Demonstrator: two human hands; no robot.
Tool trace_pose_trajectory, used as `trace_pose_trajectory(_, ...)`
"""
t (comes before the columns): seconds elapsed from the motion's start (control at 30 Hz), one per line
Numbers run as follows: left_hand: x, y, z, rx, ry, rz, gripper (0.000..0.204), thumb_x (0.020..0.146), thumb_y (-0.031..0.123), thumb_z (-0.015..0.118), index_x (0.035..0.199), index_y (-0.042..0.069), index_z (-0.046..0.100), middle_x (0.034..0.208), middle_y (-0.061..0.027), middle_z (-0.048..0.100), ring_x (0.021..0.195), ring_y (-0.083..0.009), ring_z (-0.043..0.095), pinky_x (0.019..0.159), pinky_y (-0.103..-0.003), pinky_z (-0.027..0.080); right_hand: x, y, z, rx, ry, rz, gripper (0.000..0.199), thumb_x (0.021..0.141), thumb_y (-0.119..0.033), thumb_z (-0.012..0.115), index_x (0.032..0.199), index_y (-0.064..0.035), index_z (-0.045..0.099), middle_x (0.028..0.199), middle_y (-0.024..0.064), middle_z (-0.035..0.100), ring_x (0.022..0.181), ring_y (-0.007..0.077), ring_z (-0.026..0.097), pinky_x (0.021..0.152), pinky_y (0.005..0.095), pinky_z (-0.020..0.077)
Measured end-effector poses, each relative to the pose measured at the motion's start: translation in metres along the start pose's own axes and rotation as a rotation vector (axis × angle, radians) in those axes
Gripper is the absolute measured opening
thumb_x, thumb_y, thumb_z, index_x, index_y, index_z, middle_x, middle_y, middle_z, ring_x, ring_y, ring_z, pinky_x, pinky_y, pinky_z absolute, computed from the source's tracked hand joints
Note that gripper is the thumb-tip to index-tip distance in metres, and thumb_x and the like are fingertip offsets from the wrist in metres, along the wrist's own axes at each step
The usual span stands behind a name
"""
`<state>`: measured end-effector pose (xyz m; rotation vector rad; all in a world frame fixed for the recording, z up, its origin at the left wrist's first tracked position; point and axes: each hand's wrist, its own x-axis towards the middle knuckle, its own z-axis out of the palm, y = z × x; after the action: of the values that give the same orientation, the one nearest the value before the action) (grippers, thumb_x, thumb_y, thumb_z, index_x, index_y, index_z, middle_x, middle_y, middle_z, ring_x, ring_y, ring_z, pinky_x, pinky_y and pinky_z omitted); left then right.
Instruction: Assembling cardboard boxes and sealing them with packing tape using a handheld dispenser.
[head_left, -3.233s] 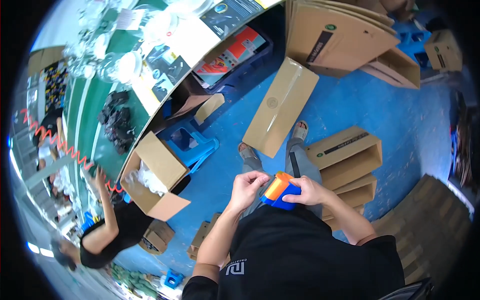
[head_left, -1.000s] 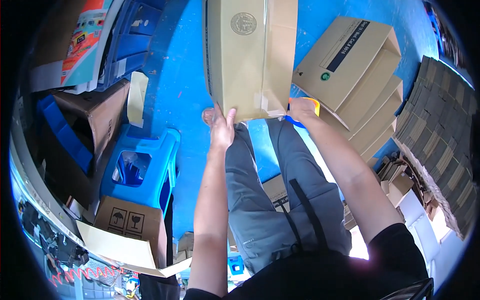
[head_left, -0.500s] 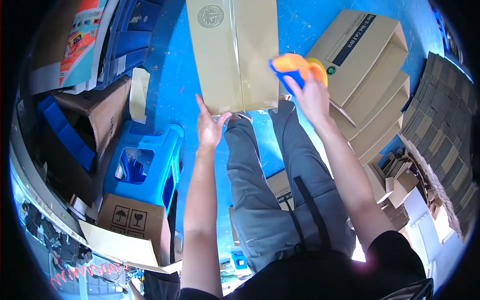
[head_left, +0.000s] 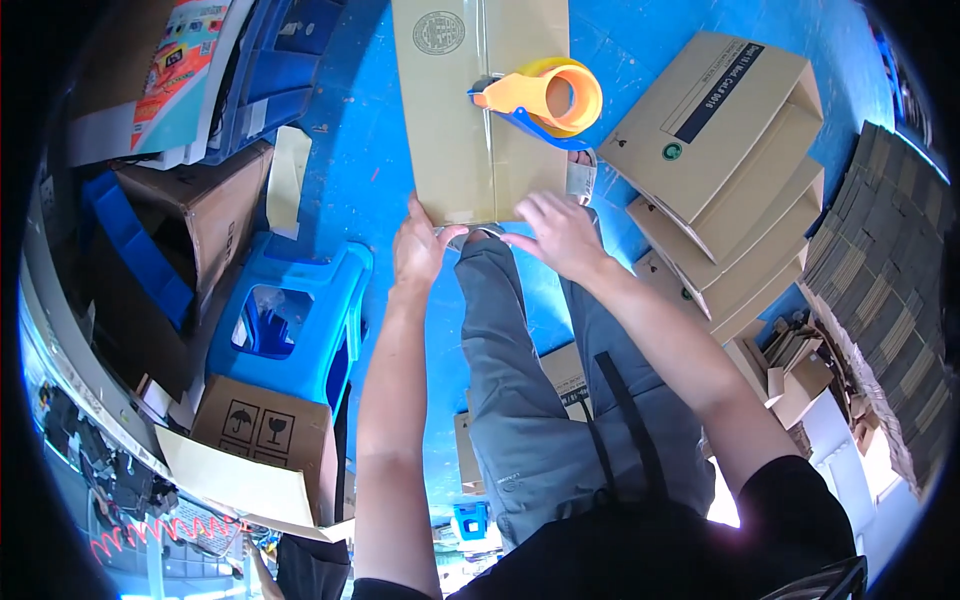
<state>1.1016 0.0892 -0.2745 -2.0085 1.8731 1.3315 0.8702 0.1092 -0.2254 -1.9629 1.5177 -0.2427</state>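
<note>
The long carton (head_left: 445, 150) runs past the top edge — far end cut off — and the tape dispenser (head_left: 522, 95) covers part of its face. Whether the right hand (head_left: 562, 236) touches the carton is unclear.

Carton (head_left: 450, 170) at my twelve o'clock, tape dispenser (head_left: 533, 96) on top, left hand (head_left: 417, 248) and right hand (head_left: 562, 236) at the carton's six-o'clock edge

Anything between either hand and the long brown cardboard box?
Nothing visible: left hand and right hand are at the near end of the box. The orange, yellow and blue tape dispenser sits on top, beyond both hands.
</note>
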Motion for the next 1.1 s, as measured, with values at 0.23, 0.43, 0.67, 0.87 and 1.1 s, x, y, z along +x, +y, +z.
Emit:
trace_pose_trajectory(0.23,0.004,-0.018,-0.003,-0.018,0.044,0.111,0.079,0.078,0.035,0.081,0.135,-0.002,0.039,0.1,-0.0235,0.07,0.094,-0.0442,0.067,0.076,-0.05,0.054,0.008,0.012,0.039,-0.183,-0.064,0.021,0.022,0.077,-0.018,0.07,0.094,-0.0077,0.059,0.091,0.0068,0.057,0.093,0.025,0.06,0.075,0.0391,0.0494)
trace_pose_trajectory(0.43,0.002,-0.017,0.005,0.217,-0.055,-0.053,0.06,0.087,0.02,0.072,0.134,-0.001,0.041,0.09,-0.0254,0.07,0.084,-0.0445,0.068,0.069,-0.053,0.054,-0.024,0.02,0.034,-0.223,0.159,0.196,0.049,0.074,-0.012,0.076,0.117,-0.0071,0.053,0.102,0.0134,0.057,0.096,0.0288,0.059,0.078,0.0387,0.0501)
trace_pose_trajectory(0.67,0.001,-0.008,0.036,-0.439,0.17,-0.378,0.034,0.09,0.006,0.062,0.121,-0.005,0.058,0.089,-0.0213,0.072,0.081,-0.0342,0.072,0.068,-0.044,0.055,-0.036,0.029,0.049,0.426,0.061,0.938,0.057,0.081,-0.009,0.076,0.129,0.0029,0.048,0.105,0.018,0.069,0.092,0.0317,0.07,0.081,0.0394,0.0547)
trace_pose_trajectory(0.87,0.001,-0.019,0.039,-1.354,0.203,-0.708,0.037,0.097,0.019,0.058,0.131,0.004,0.056,0.117,-0.0095,0.069,0.101,-0.02,0.068,0.083,-0.039,0.051,-0.022,0.02,0.065,1.567,0.585,1.389,0.021,0.089,0.0,0.057,0.108,0.0069,0.06,0.106,0.0172,0.069,0.089,0.0271,0.071,0.079,0.0354,0.0589)
trace_pose_trajectory(1.1,0.003,0.006,0.031,-1.522,0.08,-0.761,0.04,0.104,0.036,0.051,0.131,0.008,0.055,0.127,-0.0069,0.062,0.113,-0.0214,0.061,0.093,-0.045,0.048,-0.013,0.055,0.028,1.778,0.111,1.467,0.056,0.1,-0.043,0.053,0.139,-0.0053,0.041,0.121,0.0198,0.062,0.113,0.0329,0.061,0.095,0.0432,0.0479)
